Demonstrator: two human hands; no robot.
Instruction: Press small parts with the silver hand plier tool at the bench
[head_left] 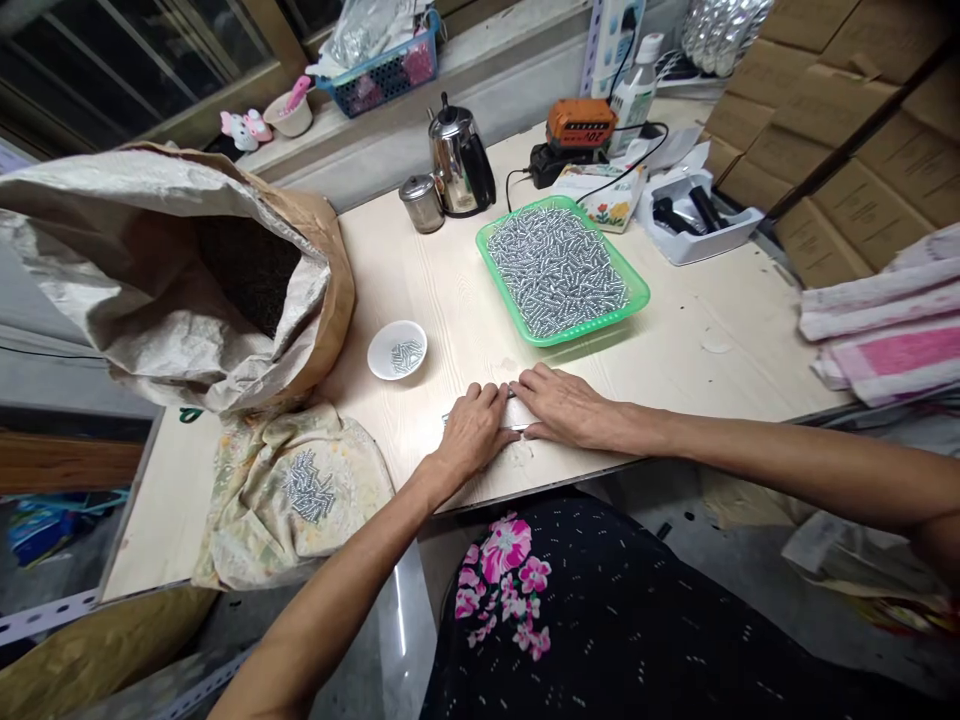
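Observation:
Near the table's front edge, a flat whitish piece with thin metallic edges [516,413] lies on the wooden tabletop. My left hand [474,428] covers its left part, fingers curled over the far edge and thumb at the near edge. From the other side my right hand [564,405] grips it the same way. Fingers hide most of the piece, so its exact kind does not show. Beyond the hands stands a green plastic basket [637,292] heaped with small silvery spring-like metal pieces [559,265]. A white bowl [380,350] to the left holds a few of the same pieces.
A large open sack [315,300] stands at the left. In front of it, a stained cloth [352,460] carries a small pile of metal pieces [309,487]. A kettle [459,160], a lidded metal jar [421,205], an orange battery [581,124] and a white tray [701,248] stand at the back.

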